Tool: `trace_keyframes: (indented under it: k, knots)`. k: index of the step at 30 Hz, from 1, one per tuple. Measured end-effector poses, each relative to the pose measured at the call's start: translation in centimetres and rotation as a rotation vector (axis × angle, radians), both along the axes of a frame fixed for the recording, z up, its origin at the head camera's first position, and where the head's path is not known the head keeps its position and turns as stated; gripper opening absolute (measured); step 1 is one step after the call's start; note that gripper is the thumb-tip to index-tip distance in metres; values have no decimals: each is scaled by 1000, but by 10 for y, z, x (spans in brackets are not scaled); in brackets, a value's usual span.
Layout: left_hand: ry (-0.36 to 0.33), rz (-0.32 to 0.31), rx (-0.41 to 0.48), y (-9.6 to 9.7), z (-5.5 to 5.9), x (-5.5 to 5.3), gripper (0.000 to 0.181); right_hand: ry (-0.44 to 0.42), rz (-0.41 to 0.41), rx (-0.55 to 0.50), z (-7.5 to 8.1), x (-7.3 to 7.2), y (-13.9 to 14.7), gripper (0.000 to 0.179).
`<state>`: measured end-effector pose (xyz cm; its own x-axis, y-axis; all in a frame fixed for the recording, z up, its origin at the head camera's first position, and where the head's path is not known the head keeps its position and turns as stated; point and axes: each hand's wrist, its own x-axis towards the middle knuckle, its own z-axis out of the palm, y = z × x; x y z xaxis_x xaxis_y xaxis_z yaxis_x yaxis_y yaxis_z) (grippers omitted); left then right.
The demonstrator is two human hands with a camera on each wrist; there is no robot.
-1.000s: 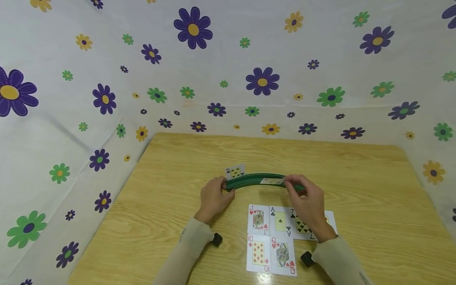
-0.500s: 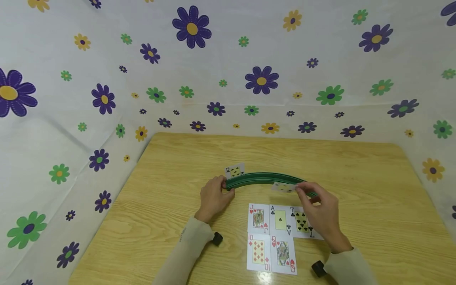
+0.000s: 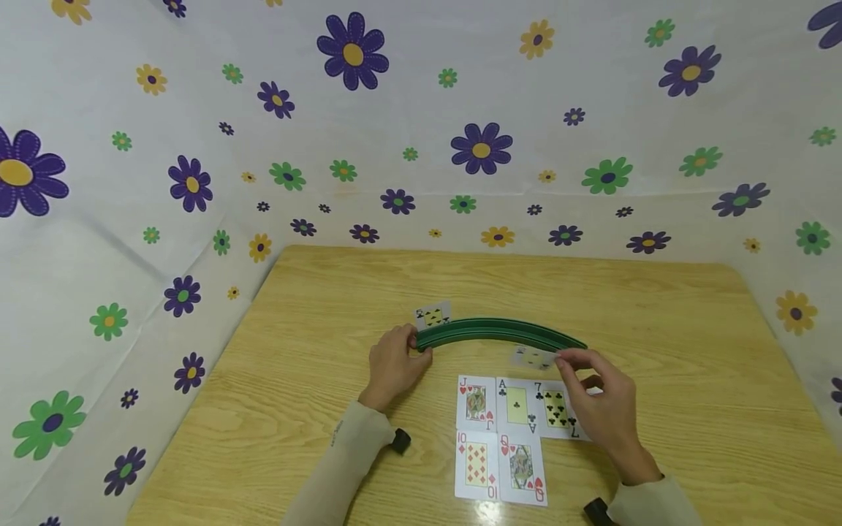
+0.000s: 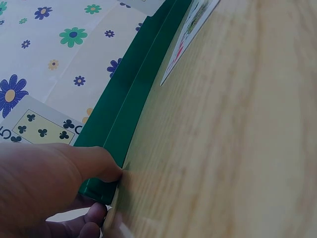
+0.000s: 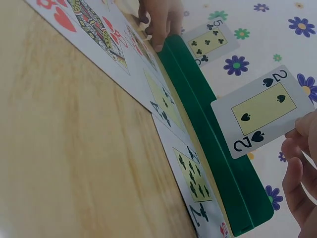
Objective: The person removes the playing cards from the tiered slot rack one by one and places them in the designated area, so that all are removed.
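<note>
My left hand (image 3: 392,365) grips the left end of a curved green playing-card holder (image 3: 493,329), thumb on the near side. A five of clubs (image 3: 432,316) stands upright in the holder beside that hand. Between thumb and fingers, my right hand (image 3: 605,398) pinches a two of spades (image 5: 262,111) by its right edge. In the head view this card hangs just in front of the holder's right part. Face-up below lie a jack of hearts (image 3: 476,403), an ace of clubs (image 3: 517,404) and a seven of clubs (image 3: 556,408), the last partly covered by the right hand.
Nearer to me, a ten of diamonds (image 3: 476,465) and a queen of hearts (image 3: 522,470) lie face-up on the wooden table (image 3: 316,292). Flower-patterned white cloth (image 3: 421,117) closes off the back and sides.
My right hand has moved right and toward me, taking the two of spades from over the holder to its front. My left hand has stayed on the holder's left end.
</note>
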<state>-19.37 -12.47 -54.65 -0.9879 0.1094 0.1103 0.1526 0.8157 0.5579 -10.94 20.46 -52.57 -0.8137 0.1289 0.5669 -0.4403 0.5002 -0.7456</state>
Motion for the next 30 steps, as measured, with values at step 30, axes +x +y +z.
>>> trace_keyframes:
  k: [30]
  knots:
    - [-13, -2, 1, 0, 0, -1, 24, -223, -108, -93, -3, 25, 16, 19]
